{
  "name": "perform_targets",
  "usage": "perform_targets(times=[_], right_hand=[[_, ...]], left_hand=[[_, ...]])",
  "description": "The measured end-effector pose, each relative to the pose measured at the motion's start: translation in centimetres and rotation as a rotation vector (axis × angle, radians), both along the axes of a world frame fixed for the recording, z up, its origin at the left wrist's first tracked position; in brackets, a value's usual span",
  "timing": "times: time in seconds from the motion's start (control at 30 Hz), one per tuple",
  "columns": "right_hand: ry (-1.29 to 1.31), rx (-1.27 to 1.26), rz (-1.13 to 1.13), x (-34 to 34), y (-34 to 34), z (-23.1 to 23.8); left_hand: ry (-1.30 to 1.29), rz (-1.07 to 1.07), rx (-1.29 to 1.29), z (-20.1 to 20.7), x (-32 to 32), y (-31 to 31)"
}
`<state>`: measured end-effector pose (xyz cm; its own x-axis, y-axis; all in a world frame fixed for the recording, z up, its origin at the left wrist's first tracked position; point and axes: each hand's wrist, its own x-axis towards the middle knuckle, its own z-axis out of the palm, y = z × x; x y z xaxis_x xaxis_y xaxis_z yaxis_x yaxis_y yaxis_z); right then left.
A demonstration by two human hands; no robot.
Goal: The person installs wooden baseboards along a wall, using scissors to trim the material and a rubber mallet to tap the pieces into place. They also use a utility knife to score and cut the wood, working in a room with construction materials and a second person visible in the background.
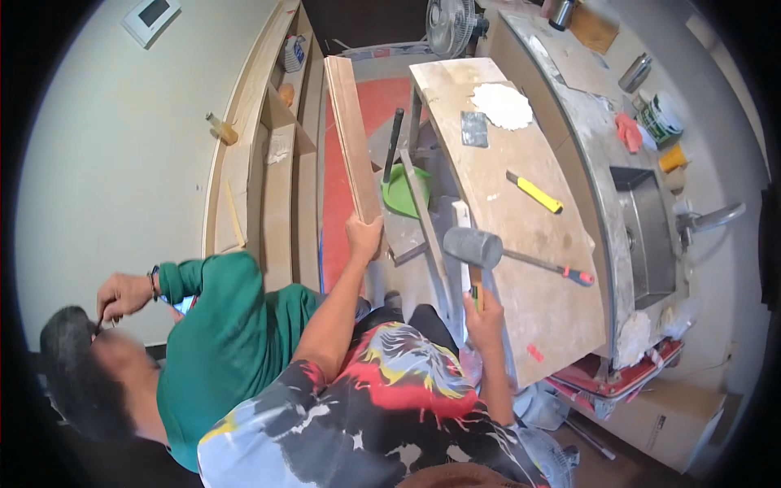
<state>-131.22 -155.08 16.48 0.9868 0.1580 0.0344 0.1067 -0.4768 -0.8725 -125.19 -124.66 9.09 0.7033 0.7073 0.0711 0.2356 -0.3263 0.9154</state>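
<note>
My left hand (365,236) is closed around the lower end of a long wooden plank (353,134), which looks like stacked thin strips and points up and away. In my right hand (485,321) is a rubber mallet (473,246); its grey head is uppermost, beside the near left edge of a wooden worktable (541,301). On that table lie a yellow utility knife (535,193), a long tool with a red and black handle (569,275), a grey flat pad (474,128) and a patch of white material (503,106).
At my left stands a person in a green top (215,342), one hand raised. Wooden shelving (281,187) runs along the left wall. A green dustpan (399,193) sits beyond my hands. On the right is a counter with a sink (651,244); a fan (452,28) stands at the back.
</note>
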Motion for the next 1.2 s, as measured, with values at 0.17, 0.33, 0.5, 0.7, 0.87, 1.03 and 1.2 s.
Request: perform_targets(times=[0.17,0.33,0.5,0.7,0.87,1.03,1.2], right_hand=[[0.003,-0.061,-0.038,2.7,2.7,-1.2],[0.138,0.053,-0.051,6.3,6.2,-1.3],[0.199,0.049,-0.026,12.5,11.2,-0.3],[0.329,-0.061,-0.016,21.1,20.6,-1.9],[0.432,-0.038,0.003,30.0,33.6,-3.0],[0.372,-0.018,0.102,38.6,46.4,-3.3],[0.369,0.022,0.186,44.5,54.3,-4.3]], left_hand=[[0.018,0.032,0.073,0.1,5.6,4.7],[0.145,0.089,0.124,-1.5,7.5,9.8],[0.344,0.083,0.094,-3.0,11.0,15.5],[0.289,0.124,0.103,-6.5,17.2,25.4],[0.288,0.048,-0.145,-4.0,24.4,34.6],[0.297,-0.05,-0.027,-0.9,29.9,44.6],[0.312,-0.089,0.041,2.1,35.5,51.9]])
